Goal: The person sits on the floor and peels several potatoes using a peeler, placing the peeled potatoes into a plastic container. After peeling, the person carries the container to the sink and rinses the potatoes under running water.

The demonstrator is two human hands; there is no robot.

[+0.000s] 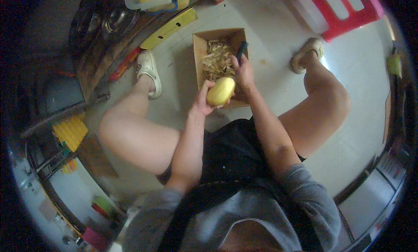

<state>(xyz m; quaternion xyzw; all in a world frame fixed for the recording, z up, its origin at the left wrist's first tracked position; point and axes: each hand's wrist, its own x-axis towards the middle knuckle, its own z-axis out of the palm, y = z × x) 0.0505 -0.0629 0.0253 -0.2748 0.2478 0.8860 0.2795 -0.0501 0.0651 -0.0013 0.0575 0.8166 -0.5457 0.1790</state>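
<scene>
My left hand grips a pale yellow potato or similar peeled produce, its smooth flesh facing up. To its right, my right hand is closed around the dark handle of a tool, likely a peeler; its working end is hidden. Both hands are over the near part of a cardboard box on the floor between my feet. Inside the box lies a heap of peelings, pale and brownish.
A clear plastic tub with yellow peeled pieces stands at the upper left, near a yellow strip with holes. At the upper right is a red plastic stool or crate. My shoes flank the box on the tiled floor.
</scene>
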